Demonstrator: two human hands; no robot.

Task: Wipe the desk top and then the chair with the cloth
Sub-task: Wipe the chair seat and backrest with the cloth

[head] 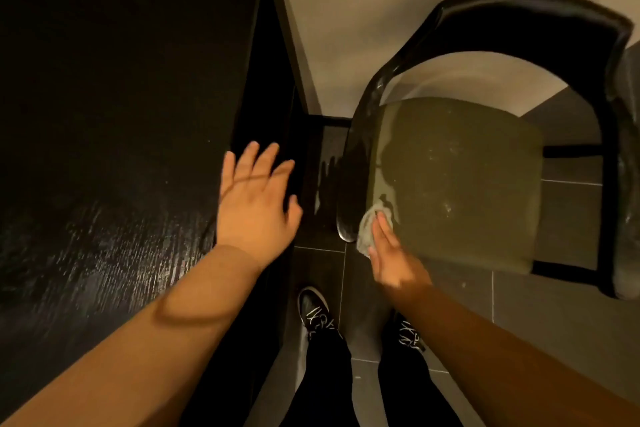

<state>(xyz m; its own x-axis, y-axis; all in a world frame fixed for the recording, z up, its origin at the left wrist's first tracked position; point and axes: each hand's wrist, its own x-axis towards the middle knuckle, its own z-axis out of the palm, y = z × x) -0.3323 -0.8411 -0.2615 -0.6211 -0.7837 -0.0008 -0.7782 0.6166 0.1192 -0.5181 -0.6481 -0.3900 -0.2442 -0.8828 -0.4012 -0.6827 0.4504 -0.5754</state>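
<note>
**A:** From the head view, where is the cloth?

**B:** The cloth (372,229) is bunched on the near left corner of the chair's (519,10) green seat (460,177), under the right hand (391,256). That hand's fingers lie straight and together. They press rather than grip, which suits a flat wiping stroke.

**A:** And the left hand?

**B:** The left hand (258,198) is at the edge of the dark surface (104,114), fingers apart, holding nothing, probably for balance. It's blurred, so I can't tell whether it touches.

**A:** How far along?

**B:** The surface shows shiny streaks and a darker, damp-looking band runs down the seat's left side. I'd judge the desk done and the chair begun.

**A:** The room?

**B:** Grey floor tiles (554,305), a pale wall (346,10) behind the chair, and dark shoes (317,312) between surface and chair.
</note>
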